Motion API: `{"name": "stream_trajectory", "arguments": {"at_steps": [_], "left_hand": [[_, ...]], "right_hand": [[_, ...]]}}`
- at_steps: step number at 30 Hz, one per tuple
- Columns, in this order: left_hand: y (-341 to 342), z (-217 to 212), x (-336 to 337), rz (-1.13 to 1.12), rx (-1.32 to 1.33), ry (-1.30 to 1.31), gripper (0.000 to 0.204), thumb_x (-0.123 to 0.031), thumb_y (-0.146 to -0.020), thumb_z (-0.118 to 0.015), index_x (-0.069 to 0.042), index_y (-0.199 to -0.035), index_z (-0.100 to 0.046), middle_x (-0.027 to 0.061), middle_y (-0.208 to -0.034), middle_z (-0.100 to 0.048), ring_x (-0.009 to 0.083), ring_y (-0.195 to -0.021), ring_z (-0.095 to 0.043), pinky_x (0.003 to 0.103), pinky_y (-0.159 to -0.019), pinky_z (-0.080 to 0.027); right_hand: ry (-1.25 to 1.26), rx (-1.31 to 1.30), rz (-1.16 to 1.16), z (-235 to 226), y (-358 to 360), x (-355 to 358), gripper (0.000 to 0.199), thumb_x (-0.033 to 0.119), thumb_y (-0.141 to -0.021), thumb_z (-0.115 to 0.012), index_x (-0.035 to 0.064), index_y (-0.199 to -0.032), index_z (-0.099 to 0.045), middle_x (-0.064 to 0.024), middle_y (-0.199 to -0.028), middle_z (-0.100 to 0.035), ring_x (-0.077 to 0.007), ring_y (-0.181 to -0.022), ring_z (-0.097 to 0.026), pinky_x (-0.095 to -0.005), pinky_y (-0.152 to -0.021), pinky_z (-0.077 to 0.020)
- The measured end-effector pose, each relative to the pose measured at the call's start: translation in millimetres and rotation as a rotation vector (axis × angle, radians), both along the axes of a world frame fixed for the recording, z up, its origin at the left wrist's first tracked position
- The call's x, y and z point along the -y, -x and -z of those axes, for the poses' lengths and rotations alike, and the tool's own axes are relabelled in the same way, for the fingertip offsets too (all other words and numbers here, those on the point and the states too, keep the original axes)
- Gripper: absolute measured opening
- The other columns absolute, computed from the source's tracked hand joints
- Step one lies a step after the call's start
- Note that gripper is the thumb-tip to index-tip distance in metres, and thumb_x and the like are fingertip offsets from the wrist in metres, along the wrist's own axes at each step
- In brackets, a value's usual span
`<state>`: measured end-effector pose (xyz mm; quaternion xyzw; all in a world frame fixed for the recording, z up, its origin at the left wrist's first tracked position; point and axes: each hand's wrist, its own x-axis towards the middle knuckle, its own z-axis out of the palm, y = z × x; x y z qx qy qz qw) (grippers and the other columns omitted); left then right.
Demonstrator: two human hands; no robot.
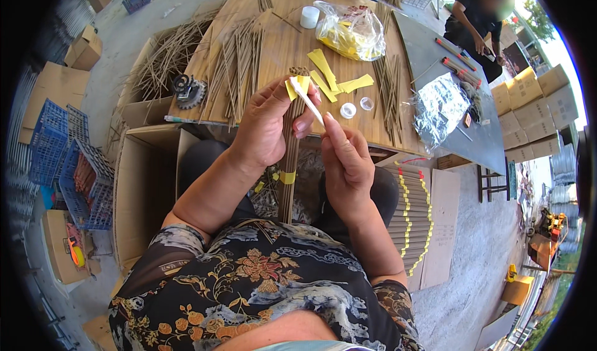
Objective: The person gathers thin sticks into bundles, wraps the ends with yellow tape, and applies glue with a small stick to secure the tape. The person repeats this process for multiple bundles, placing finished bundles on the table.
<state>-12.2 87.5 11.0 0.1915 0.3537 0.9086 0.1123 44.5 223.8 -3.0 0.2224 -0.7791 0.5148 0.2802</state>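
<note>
Two hands work close together above the person's lap, in front of the near edge of the wooden bench [292, 46]. The left hand [264, 127] is clenched around a bundle of thin brown sticks [289, 164], held upright so its top end stands clear for wrapping; a yellow band already circles it lower down. The right hand [345, 161] pinches a white-backed yellow paper strip [303, 93] between thumb and fingertip, its other end lying against the bundle's top, just beside the left thumb. More yellow strips [329, 77] lie on the bench within easy reach, next to two small white caps [356, 106] and a clear bag of yellow paper [351, 31]. Loose sticks [239, 65] crowd the bench's left half. Banded bundles [413, 217] lie stacked at the right knee, an open cardboard box [146, 189] at the left, leaving little room sideways.
</note>
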Motion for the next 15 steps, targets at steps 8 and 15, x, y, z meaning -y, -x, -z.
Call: {"name": "stream_trajectory", "arguments": {"at_steps": [8, 15], "left_hand": [[-4.9, -1.5, 1.6, -0.058, 0.019, 0.012, 0.033, -0.031, -0.09, -0.044, 0.001, -0.092, -0.052, 0.0078, -0.086, -0.052, 0.007, -0.053, -0.041, 0.021, -0.048, -0.034], [-8.0, -3.7, -0.9, -0.057, -0.013, 0.001, 0.032, -0.029, -0.091, -0.043, 0.001, -0.093, -0.052, 0.008, -0.085, -0.052, 0.0072, -0.053, -0.041, 0.021, -0.048, -0.034]], "right_hand": [[-0.065, -0.049, 0.07, 0.5, -6.4, 3.1, 0.036, -0.008, -0.078, -0.056, 0.0046, -0.112, -0.057, -0.009, -0.093, -0.056, -0.0119, -0.075, -0.053, -0.0196, -0.067, -0.0429], [-0.097, -0.085, 0.053, -5.8, -6.1, -0.6, 0.04, -0.01, -0.076, -0.056, 0.0028, -0.113, -0.055, -0.0103, -0.089, -0.054, -0.0137, -0.071, -0.054, -0.0216, -0.063, -0.0444]]}}
